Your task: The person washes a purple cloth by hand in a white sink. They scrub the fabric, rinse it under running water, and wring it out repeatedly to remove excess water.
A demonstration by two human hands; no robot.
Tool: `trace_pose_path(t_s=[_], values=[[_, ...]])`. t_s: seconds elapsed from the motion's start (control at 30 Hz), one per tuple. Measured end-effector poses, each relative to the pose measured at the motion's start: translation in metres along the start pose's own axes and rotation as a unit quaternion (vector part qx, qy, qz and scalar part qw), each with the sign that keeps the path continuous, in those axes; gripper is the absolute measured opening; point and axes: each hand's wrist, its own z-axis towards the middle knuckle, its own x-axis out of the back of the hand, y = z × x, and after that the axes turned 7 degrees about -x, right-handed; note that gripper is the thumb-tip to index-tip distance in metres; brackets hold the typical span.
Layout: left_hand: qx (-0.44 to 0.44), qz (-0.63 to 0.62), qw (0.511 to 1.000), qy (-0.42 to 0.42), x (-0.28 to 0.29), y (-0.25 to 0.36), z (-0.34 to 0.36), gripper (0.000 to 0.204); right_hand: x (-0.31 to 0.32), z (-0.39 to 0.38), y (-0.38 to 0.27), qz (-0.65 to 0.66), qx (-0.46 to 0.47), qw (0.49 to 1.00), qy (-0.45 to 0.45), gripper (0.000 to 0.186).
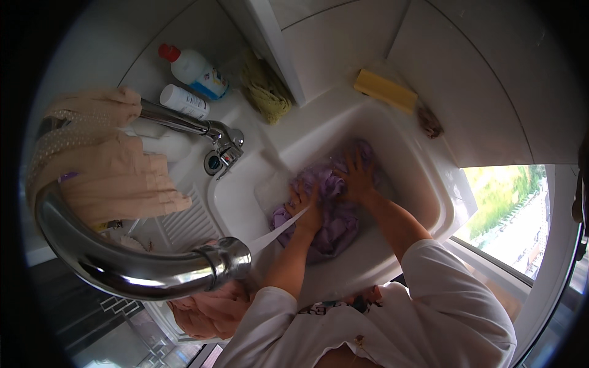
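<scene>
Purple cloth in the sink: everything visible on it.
The purple cloth is a light lilac, soft-looking, thin fabric, bunched into a crumpled heap with many folds; it looks wet. It lies in the white sink, with no full outline showing, so its type can't be told. The left hand and right hand rest on it, fingers spread, hiding parts. A water stream runs toward it at the left hand.

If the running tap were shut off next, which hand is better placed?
Likely the left hand: it rests on the purple cloth, nearer the tap handle; the right hand, also on the cloth, is farther from the handle.
</scene>
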Motion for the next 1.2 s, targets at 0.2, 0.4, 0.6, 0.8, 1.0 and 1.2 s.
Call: trace_pose_path(t_s=[0.2,0.4,0.6,0.8,1.0,1.2], values=[[-0.029,-0.043,0.999,0.003,-0.008,-0.013,0.013,0.058,-0.02,0.011,0.003,0.042,-0.045,0.997,0.035,0.082],[0.225,-0.793,0.565,0.04,0.03,-0.022,0.036,0.053,-0.003,0.023,-0.035,0.465,-0.229,0.854,-0.051,0.054],[-0.057,-0.96,0.213,-0.174,0.06,-0.036,0.005,0.067,0.088,-0.104,-0.129,0.29,0.063,0.948,0.111,0.041],[0.036,-0.963,0.23,-0.133,0.07,-0.002,-0.028,0.066,0.08,-0.124,-0.137,0.225,0.148,0.935,0.232,0.051],[0.12,-0.924,0.358,-0.066,0.055,0.003,-0.023,0.064,0.069,-0.11,-0.121,0.23,0.146,0.917,0.29,0.049],[0.154,-0.866,0.476,-0.01,0.028,0.006,-0.004,0.063,0.06,-0.068,-0.086,0.418,0.099,0.858,0.282,0.042]])
